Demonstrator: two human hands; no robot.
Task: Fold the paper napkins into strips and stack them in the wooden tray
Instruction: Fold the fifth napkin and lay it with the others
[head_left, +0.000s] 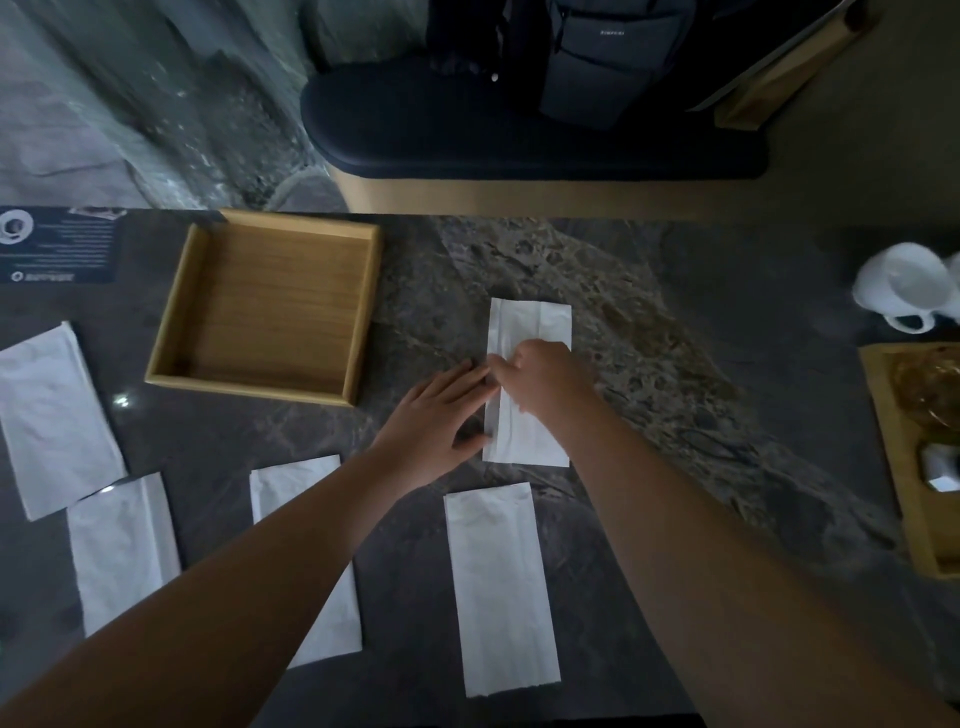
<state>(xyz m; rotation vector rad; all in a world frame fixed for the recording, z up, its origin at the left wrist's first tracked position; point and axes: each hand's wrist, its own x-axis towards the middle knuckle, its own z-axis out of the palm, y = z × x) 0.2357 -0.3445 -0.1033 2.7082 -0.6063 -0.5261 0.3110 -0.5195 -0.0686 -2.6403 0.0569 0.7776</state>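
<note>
The wooden tray shows bare floor; right of it the napkin points lengthwise away; left hand fingers straight against it; right hand fingers pinch its fold.

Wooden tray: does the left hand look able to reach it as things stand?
Probably yes. The left hand rests flat at the left edge of the napkin, and the wooden tray sits close on its left, only bare counter between.

a bare strip of stone table lay open between the wooden tray and the folded napkin. four flat napkins lined the near edge. white cups and a second tray crowded the right side.
</note>
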